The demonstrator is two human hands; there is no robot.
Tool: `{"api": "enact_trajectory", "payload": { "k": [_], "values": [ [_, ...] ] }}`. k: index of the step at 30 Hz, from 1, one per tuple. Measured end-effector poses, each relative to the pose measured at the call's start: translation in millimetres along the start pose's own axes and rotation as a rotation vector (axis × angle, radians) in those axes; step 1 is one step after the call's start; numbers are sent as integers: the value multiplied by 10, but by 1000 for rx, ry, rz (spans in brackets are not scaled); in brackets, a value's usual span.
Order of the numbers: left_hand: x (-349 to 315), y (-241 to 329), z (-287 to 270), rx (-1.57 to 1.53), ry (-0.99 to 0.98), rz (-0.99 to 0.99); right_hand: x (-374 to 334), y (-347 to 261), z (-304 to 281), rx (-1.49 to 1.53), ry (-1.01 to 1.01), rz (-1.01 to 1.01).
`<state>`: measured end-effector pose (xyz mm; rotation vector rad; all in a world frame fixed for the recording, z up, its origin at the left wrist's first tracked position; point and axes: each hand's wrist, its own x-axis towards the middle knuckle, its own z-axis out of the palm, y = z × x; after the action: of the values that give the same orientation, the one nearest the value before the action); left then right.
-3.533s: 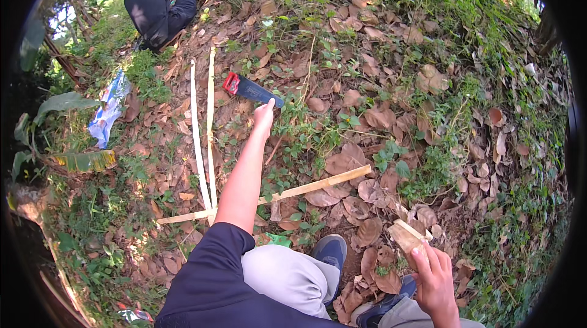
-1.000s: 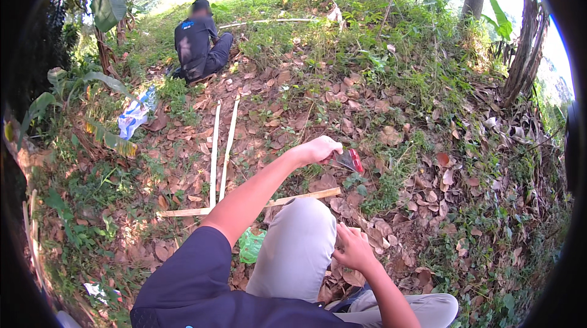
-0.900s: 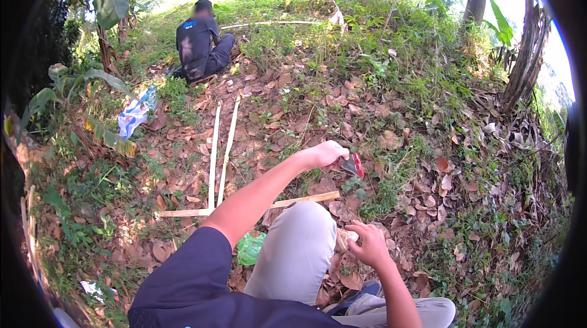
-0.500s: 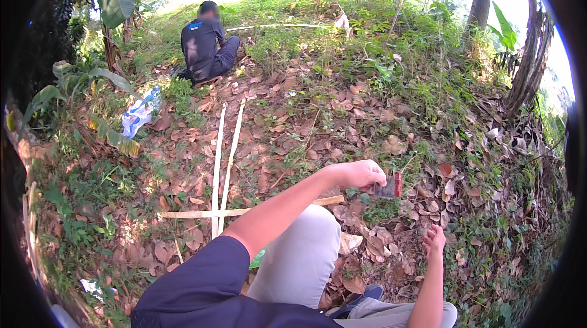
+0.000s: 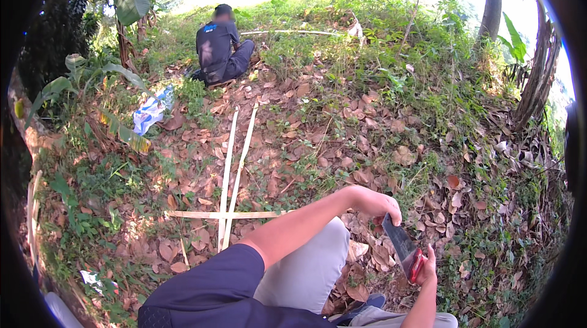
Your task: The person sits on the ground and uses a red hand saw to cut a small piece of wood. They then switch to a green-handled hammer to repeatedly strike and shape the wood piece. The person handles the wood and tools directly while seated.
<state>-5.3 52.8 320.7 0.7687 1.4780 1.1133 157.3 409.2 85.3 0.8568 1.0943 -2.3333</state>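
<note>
Between my hands is a knife with a broad dark blade (image 5: 399, 240) and a red handle (image 5: 416, 266). My left hand (image 5: 380, 207) is closed on the far end of the blade, its fingers bent over the edge there. Around the red handle, my right hand (image 5: 427, 268) is closed, with the thumb pointing up. The knife slants down to the right, in front of my bent knee and above the leafy ground. Two long pale split strips (image 5: 227, 175) lie side by side on the ground, crossing a shorter strip (image 5: 202, 214).
A person (image 5: 217, 46) in dark clothes sits on the slope ahead, near a long pale strip (image 5: 287, 32). A blue and white plastic bag (image 5: 148, 115) lies at left. Dry leaves and weeds cover the ground. Tree trunks (image 5: 491, 0) stand at right.
My left hand has brought the knife down and right, turning it so the blade shows. My right hand has risen slightly and taken the red handle. The view has shifted a little.
</note>
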Motion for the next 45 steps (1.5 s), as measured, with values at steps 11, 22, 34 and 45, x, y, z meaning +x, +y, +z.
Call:
{"api": "enact_trajectory", "payload": {
  "k": [11, 22, 34, 45],
  "values": [
    [111, -69, -192, 50, 295, 84, -498, -1033, -13, 301, 156, -391],
    [477, -698, 83, 721, -392, -931, -1658, -1102, 794, -807, 621, -1028],
    [678, -1106, 239, 889, -696, -884, -1390, -691, 929, -571, 392, -1037],
    [479, -852, 294, 967, -410, -668, -1386, -613, 1067, -624, 380, -1030]
  ]
}}
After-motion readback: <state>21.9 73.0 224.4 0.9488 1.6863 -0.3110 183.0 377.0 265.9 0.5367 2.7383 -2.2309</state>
